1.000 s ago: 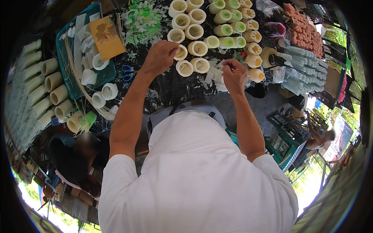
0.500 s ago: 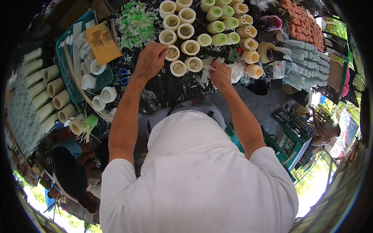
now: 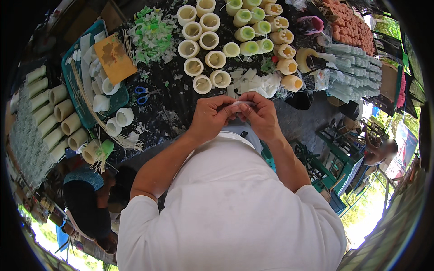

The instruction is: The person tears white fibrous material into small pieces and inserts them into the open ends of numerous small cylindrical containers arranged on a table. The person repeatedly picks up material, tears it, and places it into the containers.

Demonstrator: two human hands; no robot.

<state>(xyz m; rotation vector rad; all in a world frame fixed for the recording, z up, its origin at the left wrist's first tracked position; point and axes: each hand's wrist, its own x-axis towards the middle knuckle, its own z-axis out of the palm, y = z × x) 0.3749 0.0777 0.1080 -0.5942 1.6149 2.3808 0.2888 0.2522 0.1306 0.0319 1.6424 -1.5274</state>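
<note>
My left hand [image 3: 211,115] and my right hand [image 3: 260,115] meet close to my body at the table's near edge. Between their fingertips is a small piece of white wax [image 3: 244,103], pinched from both sides. Just beyond the hands lies a heap of white wax scraps [image 3: 255,83]. Hollow cream candles [image 3: 202,84] stand in rows ahead of my left hand, with wicks visible in several of them. To their right are green-filled candles [image 3: 244,34] and yellow candles with notched rims [image 3: 286,66].
On the left, a teal tray [image 3: 121,100] bears white pieces and an orange card [image 3: 115,58]. Blue scissors [image 3: 142,95] lie beside it, near green and white shavings [image 3: 151,38]. Clear plastic pieces [image 3: 355,67] and terracotta-coloured blocks [image 3: 348,27] fill the right. Other people are nearby on both sides.
Both hands have drawn back toward my body and come together. The left has left the cream candles; the right has come from the scraps. A white piece is now between the fingers.
</note>
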